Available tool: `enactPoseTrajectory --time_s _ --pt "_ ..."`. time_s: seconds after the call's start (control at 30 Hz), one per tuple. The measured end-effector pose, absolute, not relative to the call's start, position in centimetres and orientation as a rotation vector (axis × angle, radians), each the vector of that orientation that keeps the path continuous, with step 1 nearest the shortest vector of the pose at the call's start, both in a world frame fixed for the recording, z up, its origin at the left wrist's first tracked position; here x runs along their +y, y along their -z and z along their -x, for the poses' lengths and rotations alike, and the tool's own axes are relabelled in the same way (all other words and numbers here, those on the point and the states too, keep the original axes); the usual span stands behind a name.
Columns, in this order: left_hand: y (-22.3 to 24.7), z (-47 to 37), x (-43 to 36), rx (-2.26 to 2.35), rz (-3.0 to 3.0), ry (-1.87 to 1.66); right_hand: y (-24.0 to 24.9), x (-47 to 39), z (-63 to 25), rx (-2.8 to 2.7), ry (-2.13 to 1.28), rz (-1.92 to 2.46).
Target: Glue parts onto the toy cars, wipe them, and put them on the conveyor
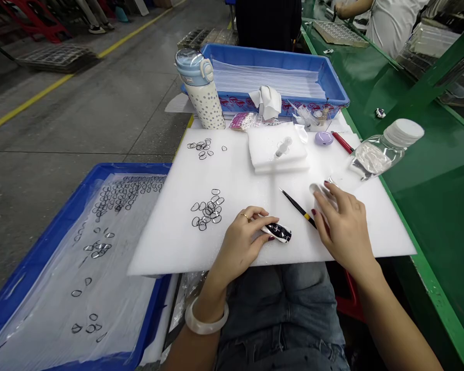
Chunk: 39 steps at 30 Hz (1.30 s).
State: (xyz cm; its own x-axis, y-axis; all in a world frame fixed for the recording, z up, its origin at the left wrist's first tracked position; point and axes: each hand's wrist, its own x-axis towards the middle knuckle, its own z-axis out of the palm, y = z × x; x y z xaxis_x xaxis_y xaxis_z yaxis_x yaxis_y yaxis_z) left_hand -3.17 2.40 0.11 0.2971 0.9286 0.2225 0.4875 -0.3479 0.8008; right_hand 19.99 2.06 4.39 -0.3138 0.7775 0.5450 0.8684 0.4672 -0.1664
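My left hand [245, 239] pinches a small glossy black-and-white part [279, 232] between thumb and fingers, just above the front of a white foam board [251, 180]. To its right, my right hand [342, 221] has thumb and fingers curved around a small translucent whitish piece [321, 195], partly hidden by the fingers. Between the hands lies a slim black pointed tool with a yellow band [297, 206], its tip facing away to the left. Small dark rings lie on the board's left side in a near pile [208, 210] and a farther pile [201, 147].
A blue tray [7, 296] with more rings stands low at left. Behind are a dotted bottle [205, 100], stacked foam pads [278, 149] and a blue bin [270, 51]. A clear bottle [386, 149], red pen [342, 142] and green bench [441, 190] are right. Other people sit beyond.
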Motion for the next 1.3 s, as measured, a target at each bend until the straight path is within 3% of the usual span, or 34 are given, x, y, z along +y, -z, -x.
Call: enactPoseTrajectory --time_s 0.37,0.63,0.77,0.93,1.07,1.17,1.3 --pt "-0.7 3.2 2.5 1.247 -1.945 -0.889 -1.3 -0.9 -17.4 -2.292 0.094 1.24" --pt "-1.1 4.9 2.3 1.155 -1.851 -0.875 -2.6 0.7 -15.1 -2.221 -0.274 1.223" --pt "-0.3 5.1 2.0 1.3 -1.823 -0.86 -3.2 0.4 -23.6 -1.98 -0.236 1.461" --pt "1.3 5.2 1.7 1.314 -2.015 -0.782 -1.2 -5.4 -42.0 -1.177 0.162 2.454" --pt "1.8 5.2 1.5 1.316 -2.063 -0.75 0.1 -9.0 -48.6 -1.086 0.221 2.748" --pt "1.5 4.9 1.6 1.36 -2.025 -0.772 -0.4 -5.4 -49.4 -1.232 0.232 2.727" --pt "1.3 4.6 2.2 1.406 -1.965 -0.84 -1.1 6.7 -50.1 -1.483 0.183 2.663"
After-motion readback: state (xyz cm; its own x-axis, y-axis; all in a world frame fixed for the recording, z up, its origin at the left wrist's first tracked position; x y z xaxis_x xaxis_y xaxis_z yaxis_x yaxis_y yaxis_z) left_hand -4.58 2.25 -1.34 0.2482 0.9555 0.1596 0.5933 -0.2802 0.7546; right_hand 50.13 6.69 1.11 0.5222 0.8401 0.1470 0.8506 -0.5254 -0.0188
